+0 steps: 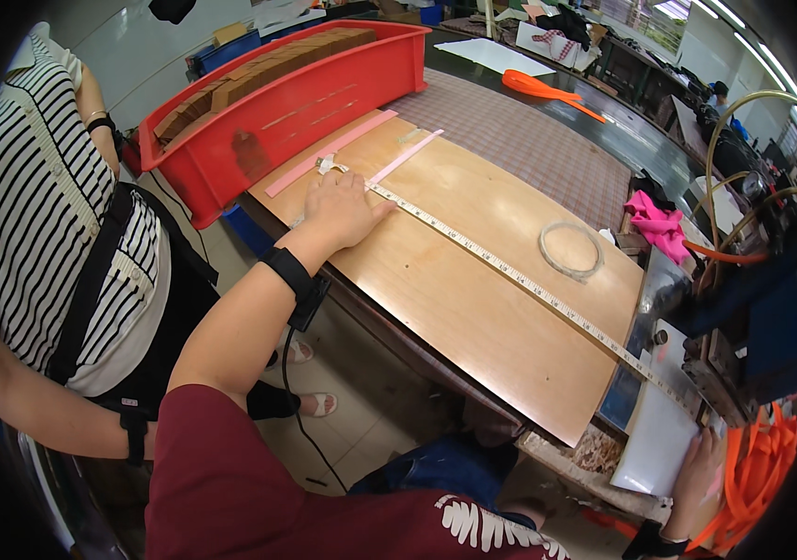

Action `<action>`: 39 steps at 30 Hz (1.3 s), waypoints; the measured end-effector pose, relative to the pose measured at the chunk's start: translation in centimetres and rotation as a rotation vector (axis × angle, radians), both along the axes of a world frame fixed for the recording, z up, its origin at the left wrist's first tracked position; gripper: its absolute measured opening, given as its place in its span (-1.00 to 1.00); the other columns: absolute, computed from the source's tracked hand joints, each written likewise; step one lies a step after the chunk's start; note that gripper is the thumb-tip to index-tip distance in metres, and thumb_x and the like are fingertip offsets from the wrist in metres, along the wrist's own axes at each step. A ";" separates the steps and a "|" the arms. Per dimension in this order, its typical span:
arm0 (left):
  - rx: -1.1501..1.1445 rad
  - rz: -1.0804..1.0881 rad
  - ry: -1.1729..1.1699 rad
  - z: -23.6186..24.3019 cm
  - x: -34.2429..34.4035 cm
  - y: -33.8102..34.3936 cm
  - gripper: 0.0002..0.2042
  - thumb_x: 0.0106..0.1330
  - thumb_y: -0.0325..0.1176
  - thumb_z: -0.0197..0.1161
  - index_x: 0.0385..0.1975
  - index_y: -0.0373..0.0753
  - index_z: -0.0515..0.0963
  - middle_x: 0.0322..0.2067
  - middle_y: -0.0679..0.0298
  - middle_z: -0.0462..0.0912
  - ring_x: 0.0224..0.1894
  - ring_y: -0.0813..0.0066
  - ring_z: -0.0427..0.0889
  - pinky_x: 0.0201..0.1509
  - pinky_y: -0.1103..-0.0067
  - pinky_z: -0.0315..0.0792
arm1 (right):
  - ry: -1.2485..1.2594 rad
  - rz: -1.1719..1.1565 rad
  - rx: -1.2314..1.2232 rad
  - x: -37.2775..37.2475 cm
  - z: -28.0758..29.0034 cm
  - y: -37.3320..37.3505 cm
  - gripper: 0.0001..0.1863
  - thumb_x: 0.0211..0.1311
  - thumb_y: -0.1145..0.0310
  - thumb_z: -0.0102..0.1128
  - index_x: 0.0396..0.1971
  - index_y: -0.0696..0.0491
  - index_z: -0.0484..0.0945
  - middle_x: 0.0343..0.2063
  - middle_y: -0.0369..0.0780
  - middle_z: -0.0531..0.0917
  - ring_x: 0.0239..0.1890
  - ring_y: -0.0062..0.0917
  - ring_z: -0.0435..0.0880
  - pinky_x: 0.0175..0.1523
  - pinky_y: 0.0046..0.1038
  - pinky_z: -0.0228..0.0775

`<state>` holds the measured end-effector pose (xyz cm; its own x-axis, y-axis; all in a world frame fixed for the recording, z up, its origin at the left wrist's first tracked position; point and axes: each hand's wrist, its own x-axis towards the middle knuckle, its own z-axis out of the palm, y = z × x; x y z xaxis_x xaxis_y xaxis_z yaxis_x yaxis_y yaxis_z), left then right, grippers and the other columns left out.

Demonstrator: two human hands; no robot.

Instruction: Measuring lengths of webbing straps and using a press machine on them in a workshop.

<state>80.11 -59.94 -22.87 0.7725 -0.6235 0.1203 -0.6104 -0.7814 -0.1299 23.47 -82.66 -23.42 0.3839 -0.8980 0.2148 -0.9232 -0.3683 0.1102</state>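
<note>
A pale wooden board lies on the table, and a white tape measure is stretched across it lengthwise. My left hand rests palm down on the board with its fingers laid out, beside the near-left end of the tape. Two pink strips lie flat by its fingertips, along with a small white scrap. At the lower right, my right hand is beside a white sheet and a heap of orange strips. Its fingers are partly hidden, so their grip is unclear.
A red crate holding brown blocks stands behind the board. A clear ring lies on the board. Orange strips and pink cloth sit farther back. Dark machinery is at the right. Another person in stripes stands left.
</note>
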 end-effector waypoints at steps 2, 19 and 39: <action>-0.026 0.005 -0.047 -0.3 0.3 0.3 -0.31 0.19 0.24 -0.19 0.04 -0.32 0.33 0.07 0.14 0.34 0.13 0.23 0.25 0.12 0.37 0.18 | -0.019 0.013 0.008 0.0 0.0 0.0 -0.64 0.26 0.33 -0.16 0.01 0.18 0.33 0.05 -0.04 0.34 0.12 -0.19 0.27 0.15 -0.36 0.12; -0.007 0.029 -0.006 0.3 2.1 1.1 -0.26 0.13 0.29 -0.16 0.02 -0.31 0.36 0.10 0.15 0.33 0.12 0.22 0.26 0.11 0.35 0.16 | -0.022 0.004 -0.026 -0.6 -0.5 -0.3 -0.65 0.26 0.34 -0.15 0.00 0.17 0.33 0.03 -0.04 0.36 0.08 -0.16 0.32 0.12 -0.35 0.16; 0.024 0.070 0.095 0.6 3.7 0.6 -0.12 0.04 0.38 -0.13 0.14 -0.35 0.21 0.18 0.04 0.19 0.26 0.20 0.08 0.24 0.39 0.01 | 0.015 -0.005 -0.019 -0.3 -0.3 0.0 -0.64 0.27 0.33 -0.17 0.01 0.18 0.32 0.06 -0.06 0.34 0.11 -0.19 0.30 0.13 -0.38 0.15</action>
